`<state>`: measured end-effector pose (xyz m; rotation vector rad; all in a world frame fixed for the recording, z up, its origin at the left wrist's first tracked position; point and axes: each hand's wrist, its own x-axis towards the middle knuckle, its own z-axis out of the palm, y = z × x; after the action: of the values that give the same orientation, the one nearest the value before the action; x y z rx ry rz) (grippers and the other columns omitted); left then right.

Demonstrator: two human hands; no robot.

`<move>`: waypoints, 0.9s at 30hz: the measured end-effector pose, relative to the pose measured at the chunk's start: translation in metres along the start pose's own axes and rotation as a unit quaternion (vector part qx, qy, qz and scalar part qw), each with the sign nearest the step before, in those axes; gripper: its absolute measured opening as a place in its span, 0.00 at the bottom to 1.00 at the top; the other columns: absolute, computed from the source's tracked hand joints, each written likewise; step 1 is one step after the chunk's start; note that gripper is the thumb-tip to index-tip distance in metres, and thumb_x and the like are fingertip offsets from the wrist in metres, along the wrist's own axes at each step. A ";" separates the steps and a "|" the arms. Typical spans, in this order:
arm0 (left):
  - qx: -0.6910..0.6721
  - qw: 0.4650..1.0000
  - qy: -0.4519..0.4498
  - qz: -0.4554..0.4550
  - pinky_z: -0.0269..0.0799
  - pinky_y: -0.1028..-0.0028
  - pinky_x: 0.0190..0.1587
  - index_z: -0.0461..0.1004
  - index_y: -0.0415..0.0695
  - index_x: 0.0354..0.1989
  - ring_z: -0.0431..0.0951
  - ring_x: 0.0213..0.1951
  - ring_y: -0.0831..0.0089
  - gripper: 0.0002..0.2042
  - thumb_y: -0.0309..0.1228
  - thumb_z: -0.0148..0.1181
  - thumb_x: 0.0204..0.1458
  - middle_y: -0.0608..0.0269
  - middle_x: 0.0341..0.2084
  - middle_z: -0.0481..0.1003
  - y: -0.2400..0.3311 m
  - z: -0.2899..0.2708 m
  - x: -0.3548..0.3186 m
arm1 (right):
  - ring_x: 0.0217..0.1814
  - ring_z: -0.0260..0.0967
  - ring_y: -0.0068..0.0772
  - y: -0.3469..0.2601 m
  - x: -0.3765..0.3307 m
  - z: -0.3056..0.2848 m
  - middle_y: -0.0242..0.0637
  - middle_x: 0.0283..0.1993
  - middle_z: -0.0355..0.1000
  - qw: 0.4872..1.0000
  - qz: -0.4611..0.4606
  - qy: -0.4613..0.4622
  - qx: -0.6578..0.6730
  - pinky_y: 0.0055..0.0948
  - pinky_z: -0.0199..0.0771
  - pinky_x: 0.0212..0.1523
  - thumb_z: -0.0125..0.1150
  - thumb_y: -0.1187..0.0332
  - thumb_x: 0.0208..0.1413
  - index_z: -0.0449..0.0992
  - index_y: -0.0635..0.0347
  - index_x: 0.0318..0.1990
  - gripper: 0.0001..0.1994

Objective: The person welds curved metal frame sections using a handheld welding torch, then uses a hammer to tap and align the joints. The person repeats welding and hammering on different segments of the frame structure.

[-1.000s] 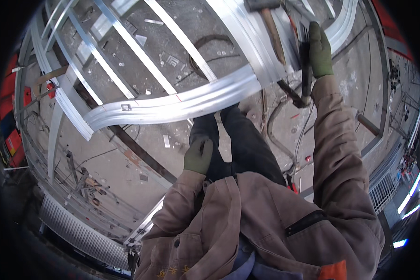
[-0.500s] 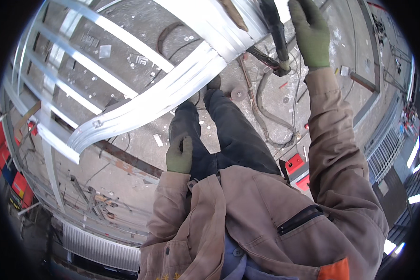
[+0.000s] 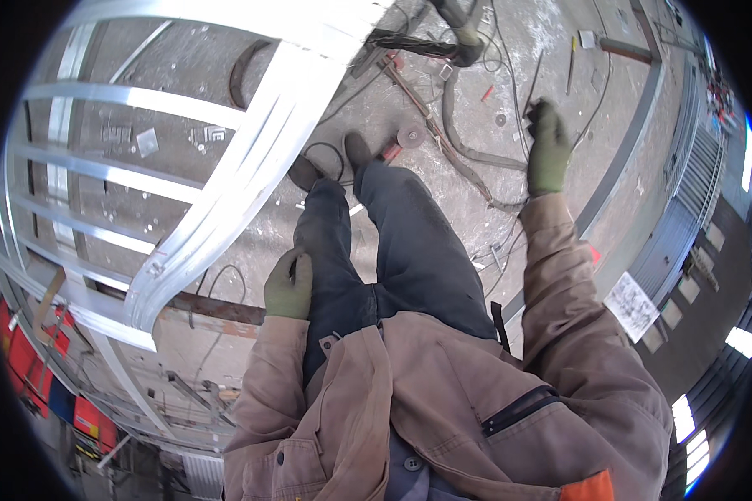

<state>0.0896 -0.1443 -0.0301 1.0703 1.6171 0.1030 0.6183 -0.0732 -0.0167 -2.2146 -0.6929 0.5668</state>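
Observation:
My left hand (image 3: 290, 285), in a green glove, lies against my left thigh on the dark trousers (image 3: 393, 242) and holds nothing. My right hand (image 3: 548, 150), also gloved in green, is raised out to the right over the concrete floor, fingers apart and empty. A dark-handled tool (image 3: 430, 42) lies at the top by the end of the silvery metal frame (image 3: 226, 209), well away from that hand. The frame's curved rail runs just left of my legs, and my shoes (image 3: 334, 163) stand beside it.
A grey hose (image 3: 464, 146), thin cables and a round disc (image 3: 410, 134) lie on the floor ahead of my feet. A long steel channel (image 3: 627, 159) runs along the right. Red crates (image 3: 25, 367) sit at the lower left. Small metal bits lie scattered under the frame.
My right hand has let go of the dark-handled tool and swung out to the right, empty. My head has tilted further down. The left hand stays at my thigh.

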 end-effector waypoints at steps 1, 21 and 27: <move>0.046 0.999 -0.009 0.014 0.82 0.64 0.60 0.84 0.37 0.61 0.89 0.55 0.60 0.20 0.41 0.65 0.72 0.47 0.53 0.88 -0.006 -0.006 0.000 | 0.54 0.79 0.27 0.014 -0.023 -0.004 0.38 0.54 0.86 0.998 0.059 -0.006 -0.010 0.30 0.77 0.61 0.63 0.45 0.78 0.85 0.66 0.64 0.29; 0.197 0.978 0.059 -0.034 0.83 0.62 0.55 0.83 0.33 0.60 0.88 0.48 0.60 0.22 0.41 0.63 0.71 0.46 0.48 0.88 0.013 0.149 -0.080 | 0.62 0.85 0.54 0.244 -0.101 -0.185 0.52 0.59 0.86 0.955 0.234 -0.158 -0.087 0.42 0.81 0.65 0.65 0.42 0.70 0.85 0.58 0.66 0.31; 0.140 0.981 0.129 0.045 0.82 0.65 0.56 0.80 0.31 0.64 0.86 0.50 0.65 0.24 0.42 0.65 0.73 0.47 0.49 0.87 0.099 0.272 -0.121 | 0.66 0.83 0.55 0.334 -0.033 -0.342 0.53 0.62 0.85 0.939 0.256 -0.170 -0.154 0.47 0.80 0.68 0.62 0.37 0.69 0.84 0.57 0.67 0.34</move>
<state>0.3620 -0.2913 0.0181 1.3944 1.8541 0.0787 0.8926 -0.4656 -0.0461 -2.6390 -0.3786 1.1939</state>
